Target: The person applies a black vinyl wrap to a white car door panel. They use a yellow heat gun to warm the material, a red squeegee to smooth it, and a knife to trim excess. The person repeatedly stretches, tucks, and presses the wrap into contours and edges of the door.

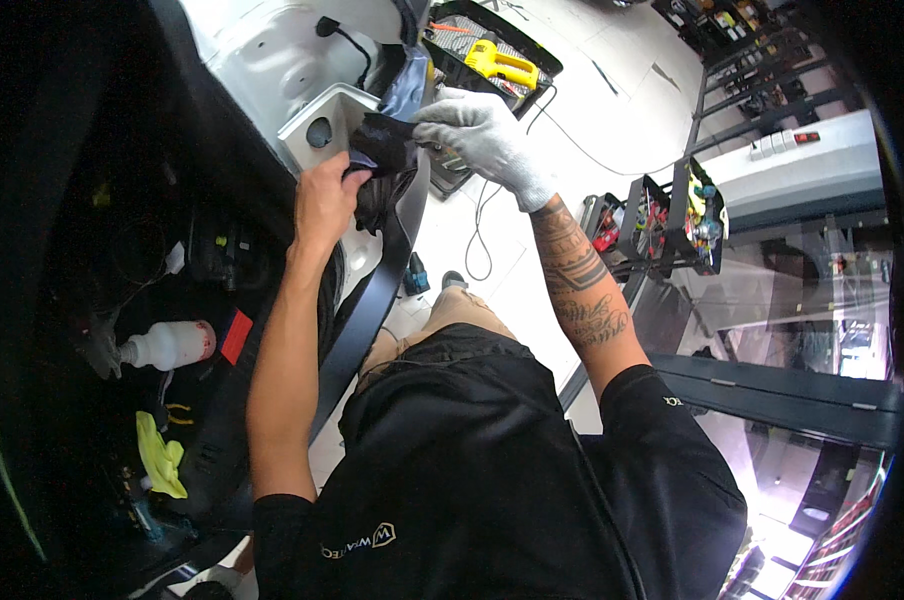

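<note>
Work judged partway: the dark sheet (390,142) lies against one side of the pale boxlike part (344,106), by the white vehicle body (257,65), while the face around the round opening (319,132) is bare. Whether the sheet is fixed anywhere, we cannot tell; its loose edge appears left to settle. We note the bare left hand (322,200) and gloved right hand (482,140) each pinching the sheet, fingers closed. Sheet: thin, flexible, creased, faintly glossy. Part: smooth, rigid, square-rimmed. Glove: matte grey knit.
</note>
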A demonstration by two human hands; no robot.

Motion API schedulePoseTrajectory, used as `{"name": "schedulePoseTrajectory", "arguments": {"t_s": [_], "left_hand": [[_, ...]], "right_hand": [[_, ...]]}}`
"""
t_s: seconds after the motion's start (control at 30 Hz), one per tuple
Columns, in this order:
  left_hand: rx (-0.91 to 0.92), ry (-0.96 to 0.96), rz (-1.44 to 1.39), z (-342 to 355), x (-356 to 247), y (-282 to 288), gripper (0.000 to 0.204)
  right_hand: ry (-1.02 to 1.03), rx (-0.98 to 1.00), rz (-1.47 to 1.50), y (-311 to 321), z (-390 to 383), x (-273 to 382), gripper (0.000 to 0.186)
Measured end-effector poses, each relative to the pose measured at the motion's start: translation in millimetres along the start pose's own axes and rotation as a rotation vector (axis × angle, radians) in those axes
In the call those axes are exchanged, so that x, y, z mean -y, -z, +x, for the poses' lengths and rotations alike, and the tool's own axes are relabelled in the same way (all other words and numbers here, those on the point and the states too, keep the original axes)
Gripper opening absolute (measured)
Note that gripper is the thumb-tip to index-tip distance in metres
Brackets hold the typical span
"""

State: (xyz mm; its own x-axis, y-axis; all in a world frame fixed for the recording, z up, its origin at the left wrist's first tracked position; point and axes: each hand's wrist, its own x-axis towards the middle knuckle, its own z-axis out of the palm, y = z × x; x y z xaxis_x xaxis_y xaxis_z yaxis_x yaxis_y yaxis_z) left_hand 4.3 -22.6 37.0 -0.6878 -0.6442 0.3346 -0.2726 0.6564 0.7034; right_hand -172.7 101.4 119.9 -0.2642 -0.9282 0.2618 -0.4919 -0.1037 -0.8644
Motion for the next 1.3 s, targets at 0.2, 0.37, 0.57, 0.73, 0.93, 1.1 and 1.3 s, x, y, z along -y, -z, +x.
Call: {"name": "schedulePoseTrajectory", "arguments": {"t_s": [0.2, 0.37, 0.57, 0.73, 0.93, 1.1, 1.3], "left_hand": [[-0.051, 0.145, -0.092, 8.4, -6.6, -4.2, 0.014], [-0.008, 0.203, -0.030, 12.2, -16.4, 3.9, 0.012], [-0.015, 0.187, 0.082, 10.2, -17.6, 4.7, 0.020], [-0.123, 0.158, 0.130, 9.6, -16.5, 2.6, 0.026], [-0.345, -0.045, 0.194, -5.6, 2.6, -11.2, 0.027], [-0.229, -0.183, 0.054, -7.1, 7.1, -6.7, 0.019], [-0.144, -0.425, 0.104, -6.8, 0.0, -3.9, 0.032]], "right_hand": [[-0.294, -0.564, 0.231, -24.8, -34.0, -62.1, 0.040], [-0.324, -0.498, -0.279, -93.5, -56.2, -69.9, 0.093], [-0.267, -0.627, -0.115, -113.0, -23.0, -80.6, 0.089], [-0.210, -0.678, -0.230, -113.2, -19.6, -85.4, 0.089], [-0.224, -0.658, -0.293, -108.5, -23.6, -86.3, 0.090], [-0.231, -0.597, -0.183, -107.3, -34.9, -86.2, 0.085], [-0.293, -0.639, 0.005, -128.3, -75.1, -111.4, 0.073]]}}
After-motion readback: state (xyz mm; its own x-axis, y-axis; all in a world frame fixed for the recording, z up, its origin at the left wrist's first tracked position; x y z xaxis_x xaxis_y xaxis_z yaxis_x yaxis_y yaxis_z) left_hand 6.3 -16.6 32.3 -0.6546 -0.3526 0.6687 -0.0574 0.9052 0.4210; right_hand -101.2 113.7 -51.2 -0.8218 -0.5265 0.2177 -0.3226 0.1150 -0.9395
